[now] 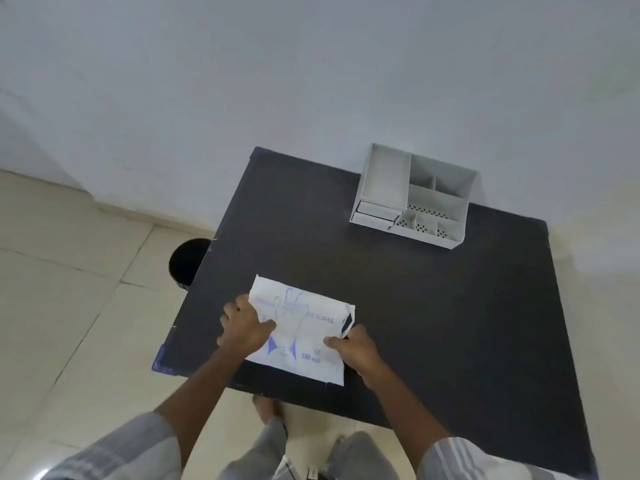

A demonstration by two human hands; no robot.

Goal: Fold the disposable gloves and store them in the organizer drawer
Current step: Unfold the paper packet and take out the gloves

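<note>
Your left hand (244, 327) presses flat on the left part of the white plastic glove packet with blue print (304, 330), which lies near the front edge of the dark desk (433, 306). Your right hand (353, 348) pinches the packet's right edge, thumb on top. The white plastic compartment organizer (415, 195) stands well apart, at the desk's far side, its drawer front barely discernible. The packet's print is blurred.

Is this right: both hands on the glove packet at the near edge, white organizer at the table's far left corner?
One error. The organizer stands toward the far right of the table, by the wall, as the head view shows. The rest holds: left hand and right hand are on the glove packet near the front edge.
</note>
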